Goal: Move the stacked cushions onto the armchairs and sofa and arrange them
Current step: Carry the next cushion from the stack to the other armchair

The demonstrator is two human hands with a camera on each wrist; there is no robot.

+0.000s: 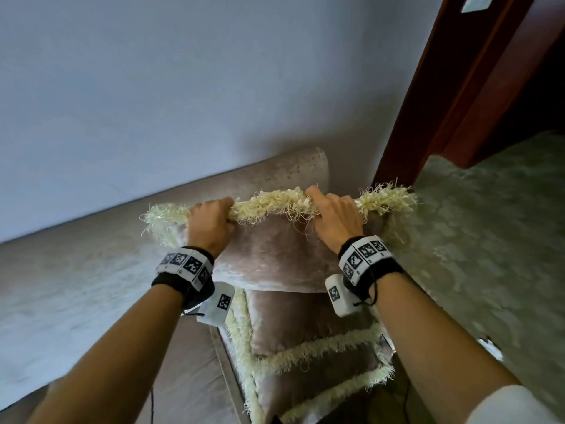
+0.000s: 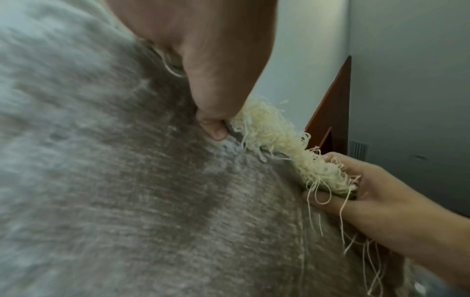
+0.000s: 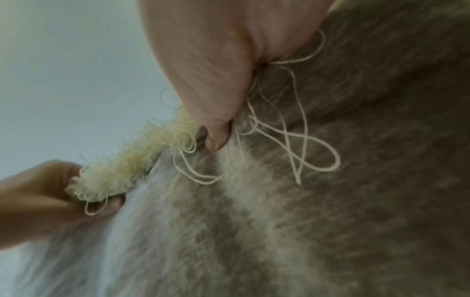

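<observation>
Both forearms fill the bottom of the head view, each with a black wrist strap carrying tag-printed white blocks. Left hand (image 1: 209,221) grips the fringed top edge of the lifted cushion (image 1: 272,255), fingers curled over the cream fringe (image 1: 275,205), thumb on the near velvet face. Right hand (image 1: 334,214) does the same further along that edge, well apart from the left. Cushion hangs upright from both grips, above the remaining stack of cushions (image 1: 308,341), which sits on the sofa seat (image 1: 195,362) at its right end.

Surroundings, left to right: sofa backrest (image 1: 91,264) against the grey wall (image 1: 183,87), dark wooden door frame (image 1: 452,87), patterned green carpet (image 1: 489,240). The held cushion hides the sofa's end and part of the stack.

Left wrist view adds the thumb pinch: thumb (image 2: 213,130) pressed into velvet right beside the fringe, right hand (image 2: 376,193) further off. Right wrist view shows its thumb (image 3: 216,138) likewise, loose fringe threads (image 3: 292,144) looping over the fabric. Both are blurred.
</observation>
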